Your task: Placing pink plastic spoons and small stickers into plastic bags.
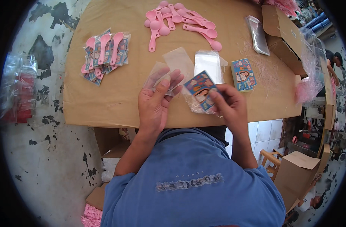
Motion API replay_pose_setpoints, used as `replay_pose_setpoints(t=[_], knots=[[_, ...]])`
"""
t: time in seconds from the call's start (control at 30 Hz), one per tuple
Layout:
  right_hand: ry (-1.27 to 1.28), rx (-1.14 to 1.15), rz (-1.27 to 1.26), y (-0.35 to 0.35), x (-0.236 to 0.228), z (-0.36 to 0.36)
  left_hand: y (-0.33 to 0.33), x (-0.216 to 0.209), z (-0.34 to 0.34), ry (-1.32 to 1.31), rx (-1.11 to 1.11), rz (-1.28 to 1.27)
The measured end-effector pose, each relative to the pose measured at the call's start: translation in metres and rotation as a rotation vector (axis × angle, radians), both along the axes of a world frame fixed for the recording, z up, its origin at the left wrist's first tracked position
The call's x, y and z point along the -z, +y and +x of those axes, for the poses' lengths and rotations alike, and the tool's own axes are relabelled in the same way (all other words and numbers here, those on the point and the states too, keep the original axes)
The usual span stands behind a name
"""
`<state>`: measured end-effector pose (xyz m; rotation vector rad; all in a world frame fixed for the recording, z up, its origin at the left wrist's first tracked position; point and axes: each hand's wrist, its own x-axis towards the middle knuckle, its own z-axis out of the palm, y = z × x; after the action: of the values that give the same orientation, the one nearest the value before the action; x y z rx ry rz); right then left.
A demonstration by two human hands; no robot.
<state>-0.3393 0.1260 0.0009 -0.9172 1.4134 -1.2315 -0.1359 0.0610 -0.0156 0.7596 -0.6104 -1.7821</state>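
My left hand (155, 104) pinches a small clear plastic bag (153, 76) between thumb and fingers, above the table's near part. Just to its right, my right hand (233, 105) grips a blue printed card (200, 89), tilted toward the bag but apart from it. Beneath and behind the card lies a stack of clear bags (207, 62). Another loose clear bag (178, 57) rests beyond my left hand. A stack of the same cards (244, 74) stands right of my right hand. Pink spoons (154, 32) lie heaped at the far middle.
Bagged cards with pink spoons (105, 49) are piled on the left of the brown-covered table (116, 102). At the right stand an open cardboard box (281, 36) and a bundle of clear bags (257, 36). Crumpled plastic film (311, 68) hangs there. Other people are farther right.
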Motion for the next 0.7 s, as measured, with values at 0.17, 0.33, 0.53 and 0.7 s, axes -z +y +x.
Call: replay_pose_setpoints(t=[0.17,0.33,0.53,0.7], knots=[[-0.105,-0.040,-0.078,-0.009,0.003,0.025,0.003,0.000,-0.001,0.034,0.040,-0.026],[-0.026,-0.185,-0.010,-0.010,-0.001,0.023,0.005,0.002,0.002,0.033,0.068,-0.056],[-0.148,-0.174,-0.015,-0.014,0.002,0.017,0.008,0.000,-0.005,0.009,0.110,-0.077],[-0.244,-0.089,-0.023,-0.018,0.010,0.017,0.008,0.003,-0.015,-0.024,0.140,-0.135]])
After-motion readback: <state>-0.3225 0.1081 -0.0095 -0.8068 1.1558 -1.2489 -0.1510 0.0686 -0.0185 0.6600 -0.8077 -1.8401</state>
